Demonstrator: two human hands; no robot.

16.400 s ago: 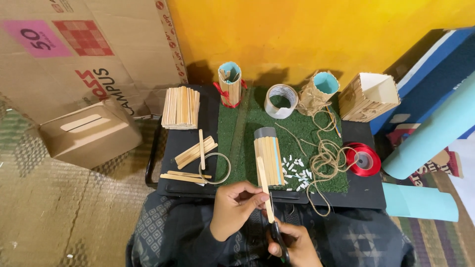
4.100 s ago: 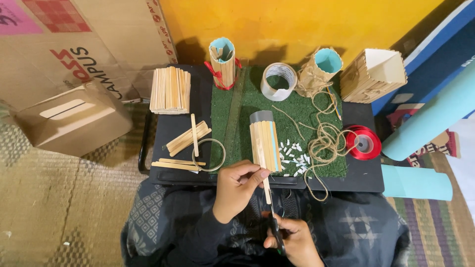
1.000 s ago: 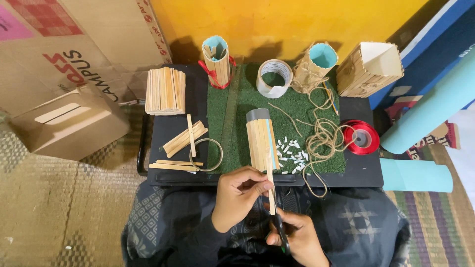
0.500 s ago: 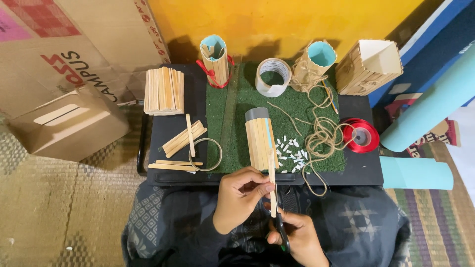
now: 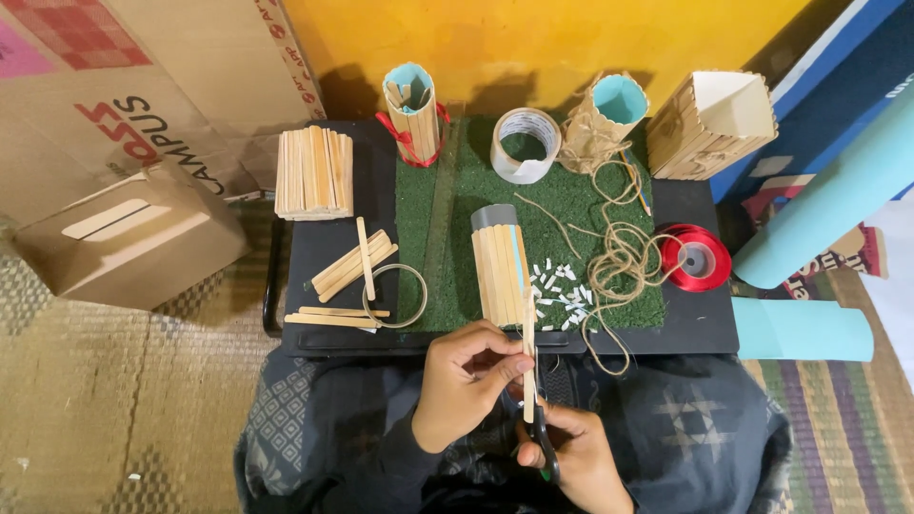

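Head view is showing the left hand pinching a wooden stick upright between thumb and fingertips, just off the desk's near edge, over the lap. Below it the right hand is closing its fingers through the handles of scissors, whose blades are meeting the stick's lower end. Trimming the stick looks like the step in hand; white offcuts are lying on the green mat beside a stick-covered tube. A clean cut is calling for a steady pinch and square blades.
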